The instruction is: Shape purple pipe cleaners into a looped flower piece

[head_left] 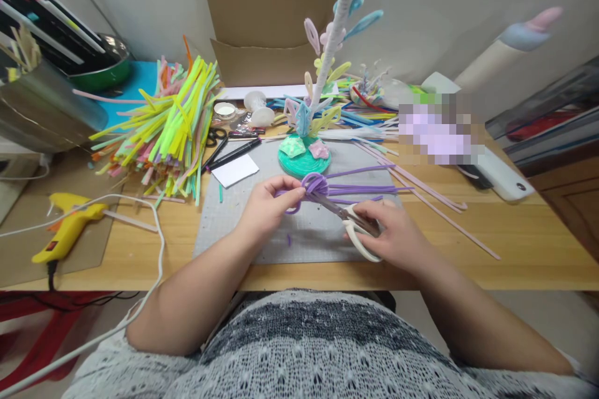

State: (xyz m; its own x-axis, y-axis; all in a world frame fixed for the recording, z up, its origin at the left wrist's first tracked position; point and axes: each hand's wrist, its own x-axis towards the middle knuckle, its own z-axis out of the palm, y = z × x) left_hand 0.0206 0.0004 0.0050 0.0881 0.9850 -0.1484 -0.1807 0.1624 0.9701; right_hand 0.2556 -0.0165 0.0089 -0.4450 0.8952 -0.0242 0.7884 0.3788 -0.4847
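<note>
Between thumb and fingers my left hand [276, 202] pinches a looped purple pipe cleaner shape [316, 184] above the grey cutting mat [262, 246]. My right hand [393, 230] grips white-handled scissors [360, 240], whose blades point left and reach the purple loops. Whether the blades touch or cut a strand cannot be made out. Several straight purple pipe cleaners [365, 189] extend to the right behind the scissors. A small purple snippet [289, 240] lies on the mat. Just beyond my hands stands a round green base [304, 165] with a white wrapped stem [334, 31] and pastel loops.
At left are a yellow glue gun [70, 227] with a cord and a large pile of coloured pipe cleaners [168, 124]. Black pens [234, 154] and white paper [235, 170] lie left of the base. Pink pipe cleaners [435, 190] stretch across the right side.
</note>
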